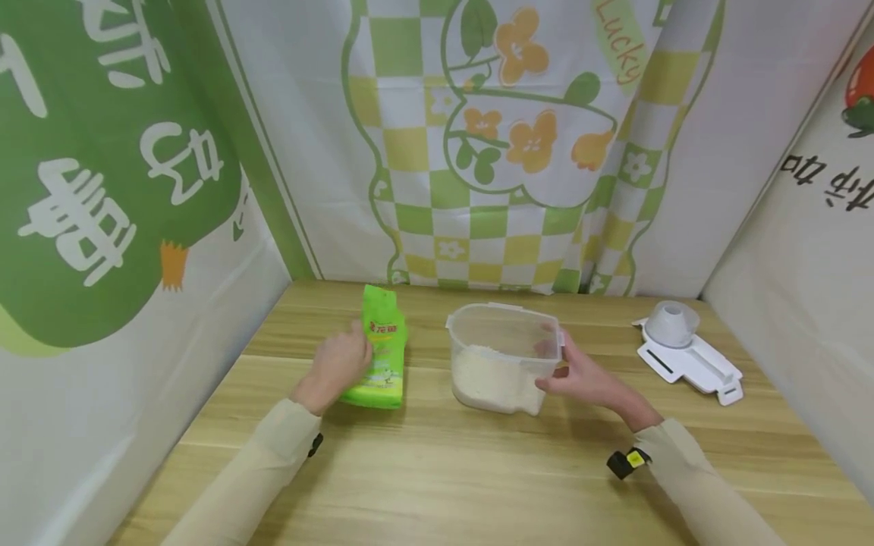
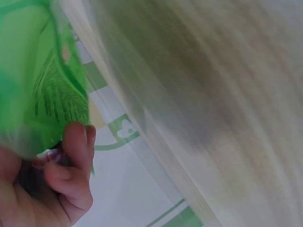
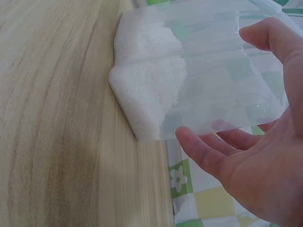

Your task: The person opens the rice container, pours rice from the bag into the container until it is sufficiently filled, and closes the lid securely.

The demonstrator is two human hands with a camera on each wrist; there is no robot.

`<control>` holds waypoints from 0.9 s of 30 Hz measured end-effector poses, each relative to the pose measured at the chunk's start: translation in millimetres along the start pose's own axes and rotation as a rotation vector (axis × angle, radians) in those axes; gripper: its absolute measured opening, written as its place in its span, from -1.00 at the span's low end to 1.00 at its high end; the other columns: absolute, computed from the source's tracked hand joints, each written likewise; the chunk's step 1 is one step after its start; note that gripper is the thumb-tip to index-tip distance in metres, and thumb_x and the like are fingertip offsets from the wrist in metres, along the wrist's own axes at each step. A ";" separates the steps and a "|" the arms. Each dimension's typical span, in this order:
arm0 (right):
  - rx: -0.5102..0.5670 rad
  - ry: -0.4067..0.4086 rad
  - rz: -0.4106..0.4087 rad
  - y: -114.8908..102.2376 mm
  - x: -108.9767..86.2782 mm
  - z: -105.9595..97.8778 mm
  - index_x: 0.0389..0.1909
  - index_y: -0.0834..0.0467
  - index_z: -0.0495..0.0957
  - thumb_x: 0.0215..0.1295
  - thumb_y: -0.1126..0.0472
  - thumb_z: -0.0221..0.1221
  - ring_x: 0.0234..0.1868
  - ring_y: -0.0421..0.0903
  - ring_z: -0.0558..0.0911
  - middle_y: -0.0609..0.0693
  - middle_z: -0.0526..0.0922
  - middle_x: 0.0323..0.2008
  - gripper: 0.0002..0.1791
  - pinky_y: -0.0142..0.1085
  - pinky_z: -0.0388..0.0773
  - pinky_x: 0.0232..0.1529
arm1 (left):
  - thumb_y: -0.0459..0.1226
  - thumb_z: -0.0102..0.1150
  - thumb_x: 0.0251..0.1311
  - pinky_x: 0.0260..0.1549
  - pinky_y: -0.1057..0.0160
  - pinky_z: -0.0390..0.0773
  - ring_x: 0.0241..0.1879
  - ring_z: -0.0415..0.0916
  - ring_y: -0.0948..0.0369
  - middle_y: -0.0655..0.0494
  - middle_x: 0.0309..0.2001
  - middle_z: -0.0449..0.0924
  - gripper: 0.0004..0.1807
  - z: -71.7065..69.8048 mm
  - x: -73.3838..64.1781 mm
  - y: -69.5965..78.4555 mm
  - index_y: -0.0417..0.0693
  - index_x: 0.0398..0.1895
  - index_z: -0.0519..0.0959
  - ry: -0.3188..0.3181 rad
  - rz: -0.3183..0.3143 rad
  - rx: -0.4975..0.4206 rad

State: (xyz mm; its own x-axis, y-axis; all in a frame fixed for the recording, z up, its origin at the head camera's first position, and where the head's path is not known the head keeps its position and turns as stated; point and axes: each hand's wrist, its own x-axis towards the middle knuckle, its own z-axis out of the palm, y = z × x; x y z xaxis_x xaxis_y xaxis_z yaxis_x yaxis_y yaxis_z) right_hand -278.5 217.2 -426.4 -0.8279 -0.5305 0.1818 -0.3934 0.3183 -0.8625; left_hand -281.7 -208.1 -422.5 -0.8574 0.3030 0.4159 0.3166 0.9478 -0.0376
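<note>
A clear plastic container (image 1: 501, 364) with white grains heaped in its bottom stands at the middle of the wooden table (image 1: 437, 470). My right hand (image 1: 576, 373) holds its right end, thumb on the far side and fingers on the near wall. In the right wrist view the right hand (image 3: 258, 156) spreads along the container (image 3: 213, 80), with the thumb by the rim. To the left, my left hand (image 1: 339, 365) grips a bright green printed bag (image 1: 382, 350) lying on the table. Blurred in the left wrist view, the left hand (image 2: 66, 165) curls its fingers round the bag (image 2: 40, 85).
A white flat lid-like piece with a round grey-white cap (image 1: 690, 353) lies at the table's back right. Printed cloth walls (image 1: 492, 152) close in the table at the back and both sides. Bare wood stretches along the front.
</note>
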 end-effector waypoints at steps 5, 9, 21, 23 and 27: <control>-0.003 -0.005 0.004 -1.3 0.0 -1.3 0.50 0.14 -0.18 0.14 0.34 0.33 0.10 0.21 0.50 0.50 0.27 0.24 0.06 -0.32 0.66 -0.11 | -0.34 -0.05 0.33 -0.94 0.41 0.13 -0.83 0.08 0.32 0.20 -0.73 0.12 -0.82 5.3 -3.2 -1.4 -0.34 -0.37 0.40 -0.034 -0.035 -0.072; 0.002 -0.001 0.006 -1.0 -0.1 -1.9 0.50 0.13 -0.18 0.14 0.34 0.33 0.09 0.17 0.51 0.48 0.28 0.24 0.06 -0.32 0.66 -0.12 | -0.30 -0.09 0.36 -0.89 0.40 0.15 -0.80 0.15 0.27 0.16 -0.73 0.20 -0.76 6.9 -3.8 -3.8 -0.39 -0.21 0.41 -0.130 -0.125 -0.181; 0.021 -0.003 0.000 -1.1 0.6 -2.7 0.50 0.15 -0.18 0.14 0.36 0.32 0.11 0.24 0.48 0.48 0.28 0.23 0.05 -0.32 0.66 -0.12 | -0.26 -0.17 0.33 -0.72 0.30 0.34 -0.64 0.33 0.18 0.03 -0.59 0.38 -0.76 7.2 -3.4 -19.8 -0.26 -0.31 0.46 -0.313 -0.211 -0.279; 0.020 -0.006 0.002 -1.7 0.7 -2.8 0.50 0.16 -0.18 0.15 0.36 0.32 0.12 0.25 0.47 0.49 0.27 0.24 0.05 -0.32 0.66 -0.12 | -0.27 -0.16 0.34 -0.72 0.31 0.35 -0.64 0.33 0.18 0.03 -0.58 0.38 -0.76 6.4 -3.6 -21.5 -0.27 -0.30 0.47 -0.328 -0.217 -0.294; 0.014 -0.015 0.014 -1.8 0.0 -2.3 0.50 0.16 -0.19 0.16 0.35 0.32 0.15 0.24 0.45 0.48 0.25 0.26 0.05 -0.33 0.65 -0.11 | -0.26 -0.16 0.35 -0.73 0.32 0.32 -0.66 0.30 0.20 0.07 -0.60 0.36 -0.74 4.0 -4.8 -23.0 -0.28 -0.25 0.48 -0.345 -0.225 -0.281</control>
State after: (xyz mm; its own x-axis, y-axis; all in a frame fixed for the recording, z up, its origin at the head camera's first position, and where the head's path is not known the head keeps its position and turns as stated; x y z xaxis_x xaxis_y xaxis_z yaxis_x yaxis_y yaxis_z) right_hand -278.7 218.4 -423.7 -0.8272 -0.5377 0.1631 -0.3763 0.3145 -0.8715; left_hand -286.5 -231.0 -427.2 -0.9863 0.1539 0.0590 0.1644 0.9445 0.2844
